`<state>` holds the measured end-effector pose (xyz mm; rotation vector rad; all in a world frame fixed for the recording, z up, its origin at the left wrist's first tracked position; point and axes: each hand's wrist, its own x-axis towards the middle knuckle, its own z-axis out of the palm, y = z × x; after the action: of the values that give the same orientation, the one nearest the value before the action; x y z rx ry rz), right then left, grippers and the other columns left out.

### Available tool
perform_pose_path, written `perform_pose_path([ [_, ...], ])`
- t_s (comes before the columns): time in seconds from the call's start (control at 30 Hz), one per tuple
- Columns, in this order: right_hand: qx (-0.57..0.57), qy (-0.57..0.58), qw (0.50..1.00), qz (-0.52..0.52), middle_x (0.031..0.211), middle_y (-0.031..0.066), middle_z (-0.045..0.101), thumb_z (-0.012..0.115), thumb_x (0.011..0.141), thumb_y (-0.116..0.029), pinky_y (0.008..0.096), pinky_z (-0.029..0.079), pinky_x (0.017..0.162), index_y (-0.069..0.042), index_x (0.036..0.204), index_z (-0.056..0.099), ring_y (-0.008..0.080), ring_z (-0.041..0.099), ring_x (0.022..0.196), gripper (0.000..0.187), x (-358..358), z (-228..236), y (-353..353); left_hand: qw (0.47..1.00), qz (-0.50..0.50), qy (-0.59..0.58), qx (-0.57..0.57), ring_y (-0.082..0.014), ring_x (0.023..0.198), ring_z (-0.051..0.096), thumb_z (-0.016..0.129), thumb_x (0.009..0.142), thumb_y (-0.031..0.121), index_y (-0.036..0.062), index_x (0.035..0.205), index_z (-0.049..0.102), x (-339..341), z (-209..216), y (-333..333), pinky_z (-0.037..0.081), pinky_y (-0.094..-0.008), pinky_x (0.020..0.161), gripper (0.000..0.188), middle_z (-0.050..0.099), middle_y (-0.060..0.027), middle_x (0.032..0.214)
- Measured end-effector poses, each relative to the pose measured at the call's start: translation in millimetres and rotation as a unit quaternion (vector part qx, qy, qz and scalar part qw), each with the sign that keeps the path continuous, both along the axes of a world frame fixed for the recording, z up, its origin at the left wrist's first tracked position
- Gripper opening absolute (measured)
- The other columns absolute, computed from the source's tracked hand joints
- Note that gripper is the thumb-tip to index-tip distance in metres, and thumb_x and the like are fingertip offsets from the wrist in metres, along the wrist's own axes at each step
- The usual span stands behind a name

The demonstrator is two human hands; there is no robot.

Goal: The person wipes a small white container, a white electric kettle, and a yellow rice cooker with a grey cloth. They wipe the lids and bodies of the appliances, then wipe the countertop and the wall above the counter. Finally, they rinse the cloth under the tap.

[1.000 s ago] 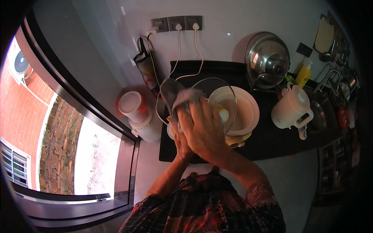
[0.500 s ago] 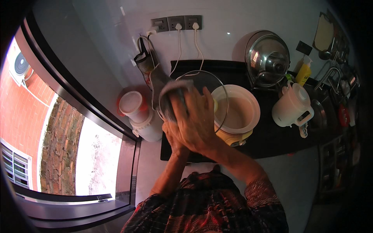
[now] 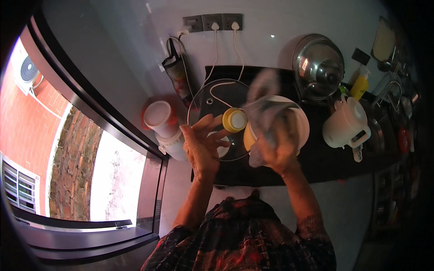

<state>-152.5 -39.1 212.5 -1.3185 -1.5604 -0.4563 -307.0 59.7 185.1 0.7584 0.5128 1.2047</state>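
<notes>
My left hand (image 3: 201, 147) holds the clear, round, metal-rimmed glass lid (image 3: 219, 100), fingers spread, over the black countertop (image 3: 323, 169), beside the cream round pot (image 3: 304, 128). My right hand (image 3: 284, 147) grips the soft grey cloth (image 3: 262, 115), motion-blurred. Recommended: support the rim firmly, gather loose cloth, work evenly around the yellow knob (image 3: 233, 120).

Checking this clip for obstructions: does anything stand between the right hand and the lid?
Yes, the grey cloth in the right hand: in this view it lies between that hand and the lid, which the left hand holds. The cloth is blurred; whether it touches the lid cannot be told.
</notes>
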Motion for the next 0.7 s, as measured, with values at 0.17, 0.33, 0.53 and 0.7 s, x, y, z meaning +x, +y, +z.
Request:
perform_pose_path([
  [0.17,-0.043,-0.113,0.987,-0.107,0.102,0.0184,0.054,0.065,0.078,-0.013,0.0464,0.047,0.075,-0.006,0.115,0.059,0.0364,0.054,0.091,0.038,-27.4,2.0,21.2,0.999,0.003,0.043,-0.013,-0.0298,0.077,0.068,0.03,0.098,0.057,-0.0076,0.114,0.056,9.9,-9.1,-11.5,0.051,-0.032,0.05,0.071,0.066,-0.0209,0.104],
  [0.33,-0.163,0.094,0.979,-0.074,0.107,0.0171,0.054,0.063,0.078,-0.014,0.0449,0.045,0.079,-0.006,0.109,0.058,0.0363,0.054,0.098,0.033,-0.5,18.1,34.2,0.996,-0.065,0.049,-0.019,-0.0291,0.075,0.067,0.028,0.098,0.057,-0.0044,0.115,0.055,14.1,-4.1,-22.8,0.053,-0.035,0.054,0.069,0.067,-0.0174,0.101],
  [0.53,-0.035,-0.24,0.968,-0.07,0.103,0.012,0.055,0.06,0.078,-0.023,0.0412,0.039,0.072,-0.006,0.106,0.061,0.0288,0.051,0.094,0.033,-48.1,13.8,35.3,0.88,0.229,0.346,0.23,-0.0211,0.071,0.058,0.031,0.1,0.051,-0.0034,0.095,0.058,19.0,-22.4,-20.9,0.047,-0.0341,0.064,0.061,0.062,-0.0113,0.083],
  [0.7,-0.174,-0.045,0.979,-0.096,0.111,0.0196,0.053,0.058,0.087,-0.019,0.0432,0.043,0.084,0.002,0.117,0.054,0.0355,0.053,0.101,0.037,-12.4,41.5,56.0,0.992,-0.012,0.104,0.075,-0.0215,0.078,0.065,0.038,0.1,0.045,-0.0085,0.109,0.059,2.1,0.2,-28.2,0.053,-0.03,0.068,0.058,0.067,-0.0175,0.097],
])
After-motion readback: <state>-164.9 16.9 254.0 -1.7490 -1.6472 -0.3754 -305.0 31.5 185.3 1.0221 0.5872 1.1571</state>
